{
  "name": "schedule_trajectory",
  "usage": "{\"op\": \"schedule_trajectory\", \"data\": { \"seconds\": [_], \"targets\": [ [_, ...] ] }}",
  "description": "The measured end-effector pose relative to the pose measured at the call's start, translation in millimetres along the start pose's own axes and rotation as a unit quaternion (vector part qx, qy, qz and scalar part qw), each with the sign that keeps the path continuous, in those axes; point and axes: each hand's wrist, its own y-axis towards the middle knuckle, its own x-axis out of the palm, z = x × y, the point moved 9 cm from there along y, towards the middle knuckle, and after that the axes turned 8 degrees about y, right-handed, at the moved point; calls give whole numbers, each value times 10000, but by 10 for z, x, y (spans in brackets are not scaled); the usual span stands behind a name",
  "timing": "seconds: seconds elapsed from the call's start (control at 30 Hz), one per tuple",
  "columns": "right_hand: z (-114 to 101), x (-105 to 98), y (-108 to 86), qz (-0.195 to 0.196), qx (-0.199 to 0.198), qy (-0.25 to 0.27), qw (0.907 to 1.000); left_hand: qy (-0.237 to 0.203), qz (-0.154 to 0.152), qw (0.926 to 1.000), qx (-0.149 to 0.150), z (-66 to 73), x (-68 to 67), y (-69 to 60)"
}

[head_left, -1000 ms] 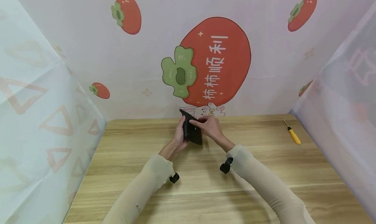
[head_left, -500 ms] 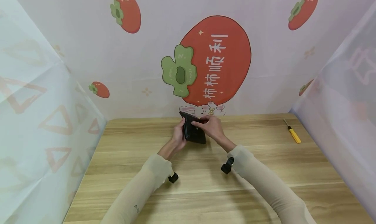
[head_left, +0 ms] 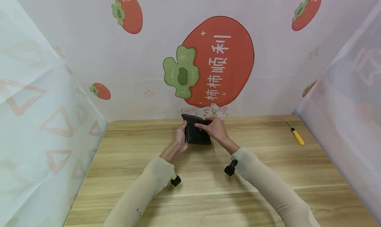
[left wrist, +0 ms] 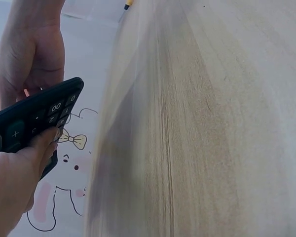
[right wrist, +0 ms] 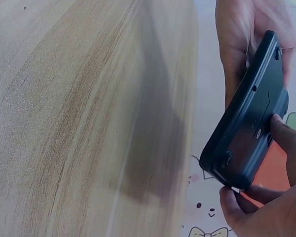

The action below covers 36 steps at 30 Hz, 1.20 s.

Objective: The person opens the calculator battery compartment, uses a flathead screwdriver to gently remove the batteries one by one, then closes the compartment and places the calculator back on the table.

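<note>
Calculator [head_left: 195, 136] held above the worktop [head_left: 202, 200], apparently mid-handling (lifted, not yet set down), between the left grip [head_left: 179, 138], which curls round one side, and the right grip [head_left: 216, 129], which pinches it; screwdriver [head_left: 297, 137] untouched, well to their right.

A screwdriver [head_left: 296, 134] to my right, printed fruit before me
It lies on the wood-grain surface [head_left: 196, 200], yellow handle nearer me. On the back wall [head_left: 148, 55] I see a large red persimmon [head_left: 238, 65] with white characters, smaller persimmons [head_left: 133, 14] around it and a bow-wearing rabbit [head_left: 206, 112] below; the pale left panel [head_left: 29, 131] shows reddish triangles.
</note>
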Motion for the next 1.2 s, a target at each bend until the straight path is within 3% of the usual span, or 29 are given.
{"op": "schedule_trajectory", "data": {
  "seconds": [0.47, 0.97, 1.2],
  "targets": [
    [71, -18, -6, -130, 289, -75, 9995, 11, 76, 9999, -116, -1, -37, 0],
    [196, -25, 11, -358, 770, 208, 9962, 323, -294, 9987, -253, -8, -46, 12],
    [188, -65, 11, -264, 666, 87, 9974, 432, -543, 9975, -98, 17, -16, 11]
  ]
}}
